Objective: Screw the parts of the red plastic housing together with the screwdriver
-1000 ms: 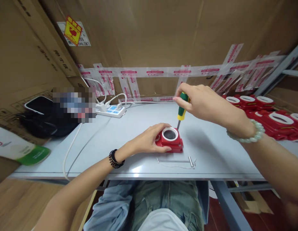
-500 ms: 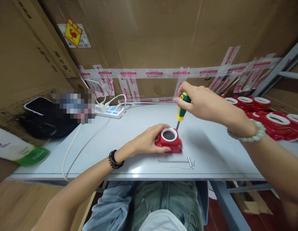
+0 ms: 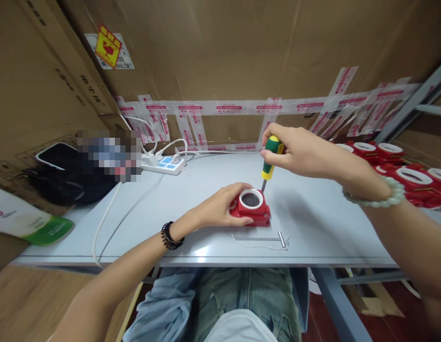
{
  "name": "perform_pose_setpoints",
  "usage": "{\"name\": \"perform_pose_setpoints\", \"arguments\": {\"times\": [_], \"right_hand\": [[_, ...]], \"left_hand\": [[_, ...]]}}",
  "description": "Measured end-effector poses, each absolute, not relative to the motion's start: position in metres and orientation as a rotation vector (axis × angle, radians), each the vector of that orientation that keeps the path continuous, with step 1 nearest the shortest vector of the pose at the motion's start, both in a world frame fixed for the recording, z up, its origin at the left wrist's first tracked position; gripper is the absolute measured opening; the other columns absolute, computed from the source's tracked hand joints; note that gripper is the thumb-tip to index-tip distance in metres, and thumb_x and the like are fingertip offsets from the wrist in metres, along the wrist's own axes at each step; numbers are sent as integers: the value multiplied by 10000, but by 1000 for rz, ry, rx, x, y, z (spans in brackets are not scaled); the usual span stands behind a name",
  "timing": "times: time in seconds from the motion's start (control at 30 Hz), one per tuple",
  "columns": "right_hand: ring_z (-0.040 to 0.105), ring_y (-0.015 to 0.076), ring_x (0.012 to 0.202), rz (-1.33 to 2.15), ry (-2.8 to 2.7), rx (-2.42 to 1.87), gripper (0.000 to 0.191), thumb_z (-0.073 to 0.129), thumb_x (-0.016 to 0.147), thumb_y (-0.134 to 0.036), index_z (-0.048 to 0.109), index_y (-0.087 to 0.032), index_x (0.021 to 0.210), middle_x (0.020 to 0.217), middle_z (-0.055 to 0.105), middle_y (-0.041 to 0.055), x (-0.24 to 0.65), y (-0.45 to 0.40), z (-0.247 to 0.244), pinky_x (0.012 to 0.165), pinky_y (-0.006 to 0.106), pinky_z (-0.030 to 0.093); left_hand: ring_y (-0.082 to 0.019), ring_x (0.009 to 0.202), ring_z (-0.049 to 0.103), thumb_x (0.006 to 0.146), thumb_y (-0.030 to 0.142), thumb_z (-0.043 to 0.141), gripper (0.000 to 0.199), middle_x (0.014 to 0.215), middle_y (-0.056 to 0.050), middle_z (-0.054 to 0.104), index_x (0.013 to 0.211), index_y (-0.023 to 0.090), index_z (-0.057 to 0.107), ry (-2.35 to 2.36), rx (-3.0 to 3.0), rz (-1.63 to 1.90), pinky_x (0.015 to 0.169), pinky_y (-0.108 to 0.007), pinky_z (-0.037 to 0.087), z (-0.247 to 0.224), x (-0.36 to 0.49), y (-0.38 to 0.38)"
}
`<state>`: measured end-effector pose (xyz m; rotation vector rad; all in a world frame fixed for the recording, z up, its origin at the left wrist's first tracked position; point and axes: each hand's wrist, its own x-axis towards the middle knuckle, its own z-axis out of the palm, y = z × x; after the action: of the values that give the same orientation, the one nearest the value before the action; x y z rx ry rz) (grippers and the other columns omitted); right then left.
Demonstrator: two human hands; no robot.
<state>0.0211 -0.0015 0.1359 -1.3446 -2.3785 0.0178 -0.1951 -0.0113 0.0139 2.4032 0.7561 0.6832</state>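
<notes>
A red housing with a white ring (image 3: 258, 219) lies on the table in front of me. My left hand (image 3: 225, 206) grips it from the left, thumb along the near side and fingers on the far side. A green and yellow screwdriver (image 3: 268, 169) is held nearly upright by my right hand (image 3: 295, 149), fingers closed around its handle. Its tip meets the housing's far right corner; the exact contact is too small to see. Closer to me lies a small metal T-shaped bar (image 3: 263, 239) with a thin cord.
Several similar red housings (image 3: 412, 183) are grouped at the right. A white power strip (image 3: 166, 164) with plugs and cables sits at the back left, near a phone (image 3: 56, 156) on a black bag (image 3: 60, 187). Large cardboard (image 3: 213, 52) stands behind the table (image 3: 206, 247).
My right wrist and forearm have shifted slightly to the right, and the hand has turned a little on the screwdriver handle. The left hand and the red housing stay put.
</notes>
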Motion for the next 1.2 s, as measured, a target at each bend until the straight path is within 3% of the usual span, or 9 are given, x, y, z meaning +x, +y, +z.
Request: {"name": "perform_pose_setpoints", "arguments": {"times": [0.07, 0.27, 0.37, 0.6, 0.8, 0.97, 1.1, 1.2], "right_hand": [[528, 166, 599, 7, -2390, -1363, 142, 585, 806, -284, 528, -246, 930, 739, 635, -8, 23, -6, 137, 567, 304, 341], [536, 216, 647, -292, -2221, -1466, 255, 565, 854, -475, 542, -222, 858, 671, 566, 29, 17, -4, 127, 609, 337, 343], [539, 202, 665, -189, -2207, -1405, 196, 595, 837, -373, 541, -227, 957, 731, 593, 19, 22, -1, 124, 615, 332, 371], [570, 186, 729, 195, -2283, -1222, 280, 601, 774, -215, 493, -239, 1032, 852, 629, 17, 28, -10, 127, 622, 317, 428], [552, 195, 773, -89, -2097, -1281, 160, 586, 836, -263, 474, -227, 945, 854, 591, 35, 12, -8, 113, 729, 365, 436], [587, 166, 753, 261, -1980, -1155, 420, 610, 710, -128, 409, -232, 1065, 919, 599, 21, 15, -5, 106, 673, 323, 470], [529, 144, 659, 206, -1919, -1185, 284, 640, 757, -265, 418, -246, 933, 793, 557, -22, 10, -4, 99, 635, 319, 451], [505, 141, 626, 131, -1886, -1194, 231, 616, 804, -305, 440, -248, 941, 751, 544, -32, 8, -1, 93, 629, 320, 443]], "left_hand": [[-278, 1107, 601, 765, 484, 734, 662, 1268, -112, 597, 1308, 218, 463, 755, 2399, 687, 950, -424, 486, 14, -195, -11], [-279, 1094, 605, 759, 468, 740, 655, 1258, -111, 605, 1302, 220, 469, 764, 2391, 700, 943, -427, 487, 13, -194, -11], [-275, 1101, 601, 763, 468, 739, 658, 1267, -109, 598, 1307, 219, 464, 764, 2400, 696, 946, -419, 486, 13, -195, -11], [-272, 1093, 607, 764, 471, 737, 659, 1257, -103, 606, 1311, 224, 468, 767, 2394, 693, 943, -417, 488, 14, -195, -12], [-279, 1072, 615, 759, 470, 737, 645, 1242, -111, 613, 1294, 218, 480, 775, 2406, 697, 921, -422, 499, 15, -194, -12], [-280, 1089, 612, 764, 486, 735, 662, 1251, -113, 609, 1307, 216, 468, 775, 2410, 693, 937, -422, 492, 14, -195, -12], [-279, 1083, 616, 763, 506, 734, 662, 1242, -111, 615, 1296, 215, 472, 789, 2416, 694, 931, -413, 494, 14, -195, -11], [-280, 1103, 612, 767, 504, 732, 668, 1265, -113, 607, 1306, 216, 462, 798, 2423, 691, 946, -412, 489, 13, -195, -11]]}}
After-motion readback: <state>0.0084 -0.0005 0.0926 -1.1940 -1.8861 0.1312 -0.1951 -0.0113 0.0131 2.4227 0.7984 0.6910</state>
